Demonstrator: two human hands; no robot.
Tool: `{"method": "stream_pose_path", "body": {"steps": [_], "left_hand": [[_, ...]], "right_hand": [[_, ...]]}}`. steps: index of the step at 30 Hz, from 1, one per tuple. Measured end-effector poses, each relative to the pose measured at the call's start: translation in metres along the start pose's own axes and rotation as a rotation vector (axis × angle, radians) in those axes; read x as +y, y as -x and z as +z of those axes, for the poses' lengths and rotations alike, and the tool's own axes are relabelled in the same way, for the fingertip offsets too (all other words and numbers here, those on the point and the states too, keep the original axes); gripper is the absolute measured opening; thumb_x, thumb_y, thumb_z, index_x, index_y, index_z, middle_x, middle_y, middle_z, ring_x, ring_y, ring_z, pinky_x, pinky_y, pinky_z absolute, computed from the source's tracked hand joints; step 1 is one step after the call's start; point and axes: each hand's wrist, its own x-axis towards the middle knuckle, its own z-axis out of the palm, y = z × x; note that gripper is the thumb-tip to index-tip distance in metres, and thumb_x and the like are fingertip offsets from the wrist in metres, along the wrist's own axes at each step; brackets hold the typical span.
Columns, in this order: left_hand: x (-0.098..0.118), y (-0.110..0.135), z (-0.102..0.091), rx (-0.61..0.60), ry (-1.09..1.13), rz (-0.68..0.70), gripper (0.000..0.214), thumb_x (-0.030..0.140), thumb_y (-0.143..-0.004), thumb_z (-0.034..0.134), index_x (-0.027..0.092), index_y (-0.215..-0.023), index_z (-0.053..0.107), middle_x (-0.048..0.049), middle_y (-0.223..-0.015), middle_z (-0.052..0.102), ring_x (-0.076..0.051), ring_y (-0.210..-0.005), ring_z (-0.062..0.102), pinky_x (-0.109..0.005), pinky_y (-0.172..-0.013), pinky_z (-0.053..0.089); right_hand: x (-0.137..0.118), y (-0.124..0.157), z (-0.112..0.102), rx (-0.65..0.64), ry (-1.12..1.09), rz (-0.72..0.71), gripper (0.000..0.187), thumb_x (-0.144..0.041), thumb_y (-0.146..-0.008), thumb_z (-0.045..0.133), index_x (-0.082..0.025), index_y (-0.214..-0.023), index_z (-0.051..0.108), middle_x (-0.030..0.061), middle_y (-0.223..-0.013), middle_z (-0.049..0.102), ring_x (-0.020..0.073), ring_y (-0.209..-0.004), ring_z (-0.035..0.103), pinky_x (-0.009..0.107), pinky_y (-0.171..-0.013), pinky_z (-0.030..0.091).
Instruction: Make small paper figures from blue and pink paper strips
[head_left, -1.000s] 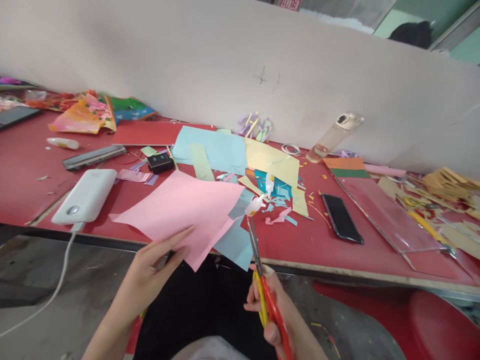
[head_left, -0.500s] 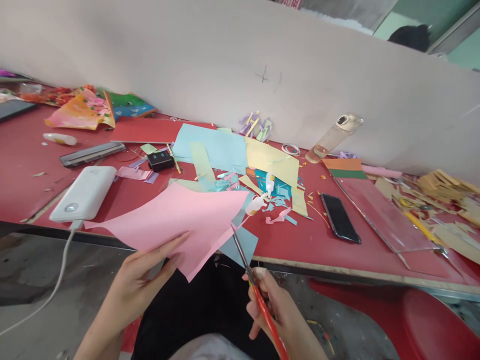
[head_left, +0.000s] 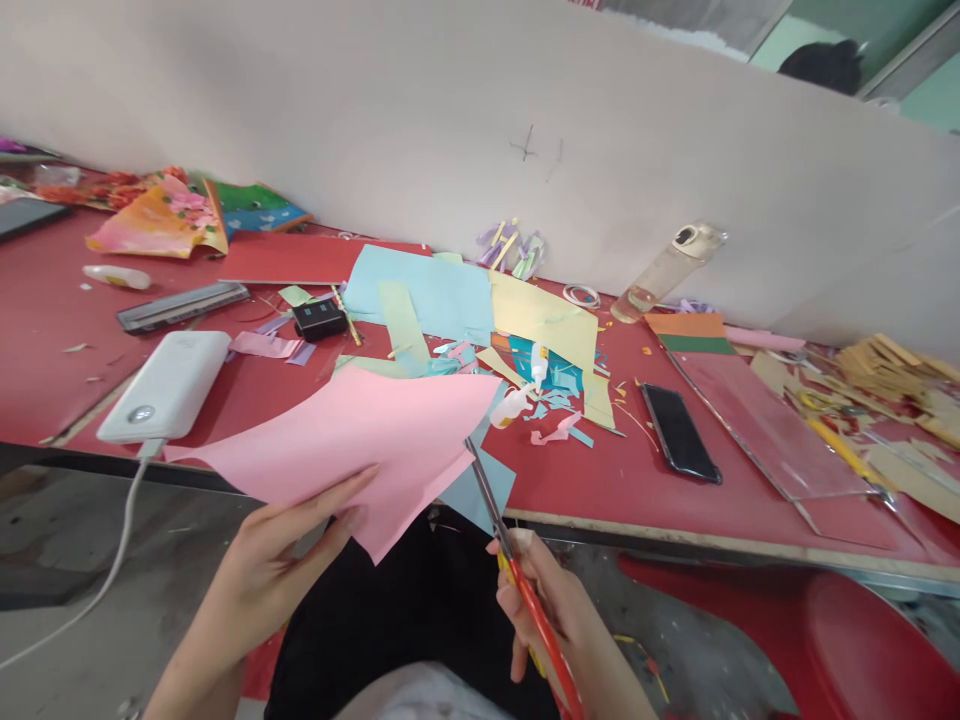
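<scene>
A large sheet of pink paper [head_left: 352, 430] is pinched near its lower edge by my left hand [head_left: 289, 560], the thumb on one face and the fingers on the other. My right hand [head_left: 540, 600] grips scissors [head_left: 517, 570] with red and yellow handles. Their blades meet the right edge of the pink sheet, with the tips overlapping it. Below and behind the sheet, a blue-grey piece of paper [head_left: 480, 490] sticks out at the table edge. Two white glue bottles [head_left: 512, 407] lie just beyond, among cut scraps.
On the red table [head_left: 570, 490] are a white power bank [head_left: 169, 385] with a cable, a black phone [head_left: 680, 432], a clear bottle [head_left: 664, 275], light blue paper [head_left: 420, 290] and yellow paper [head_left: 547, 318]. A red stool [head_left: 870, 640] stands at lower right.
The scissors have shifted slightly, and their tips now reach over the pink paper's right edge. More of the yellow handle shows. My left hand has stayed nearly still.
</scene>
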Motion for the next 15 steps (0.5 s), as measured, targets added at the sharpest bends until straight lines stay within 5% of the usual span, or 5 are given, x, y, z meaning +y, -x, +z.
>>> {"method": "stream_pose_path", "body": {"steps": [4, 8, 12, 15], "left_hand": [[-0.001, 0.001, 0.000, 0.017, 0.004, -0.016, 0.031, 0.036, -0.092, 0.068, 0.027, -0.120, 0.079, -0.0013, -0.097, 0.083, -0.009, -0.059, 0.066, -0.017, -0.067, 0.061], [0.001, 0.002, 0.006, 0.159, 0.015, -0.112, 0.034, 0.035, -0.087, 0.073, 0.031, -0.121, 0.079, 0.0018, -0.085, 0.080, -0.011, -0.052, 0.061, -0.021, -0.057, 0.059], [0.016, -0.004, 0.022, 0.452, 0.047, -0.235, 0.045, 0.034, -0.083, 0.080, 0.032, -0.127, 0.075, 0.0006, -0.101, 0.081, -0.014, -0.069, 0.069, -0.023, -0.070, 0.062], [0.034, -0.012, 0.035, 0.610, -0.033, -0.203, 0.051, 0.033, -0.085, 0.080, 0.032, -0.135, 0.069, 0.0000, -0.114, 0.079, -0.012, -0.074, 0.068, -0.023, -0.079, 0.062]], "right_hand": [[0.003, -0.003, 0.005, 0.077, -0.037, 0.036, 0.049, -0.068, -0.092, 0.058, -0.025, -0.116, 0.058, -0.0085, -0.065, 0.043, 0.0050, -0.037, 0.039, 0.018, -0.036, 0.045], [0.002, -0.008, 0.007, 0.239, -0.201, -0.088, 0.054, -0.072, -0.088, 0.062, -0.026, -0.115, 0.055, -0.0074, -0.068, 0.045, 0.0103, -0.048, 0.049, 0.028, -0.050, 0.059], [0.014, -0.011, 0.015, 0.237, -0.275, -0.233, 0.086, -0.093, -0.064, 0.063, -0.031, -0.121, 0.048, 0.0025, -0.092, 0.059, 0.0265, -0.089, 0.070, 0.040, -0.071, 0.065], [0.033, -0.011, 0.030, 0.196, -0.111, -0.265, 0.098, -0.095, -0.061, 0.064, -0.030, -0.132, 0.044, 0.0125, -0.117, 0.062, 0.0370, -0.119, 0.065, 0.045, -0.083, 0.063]]}}
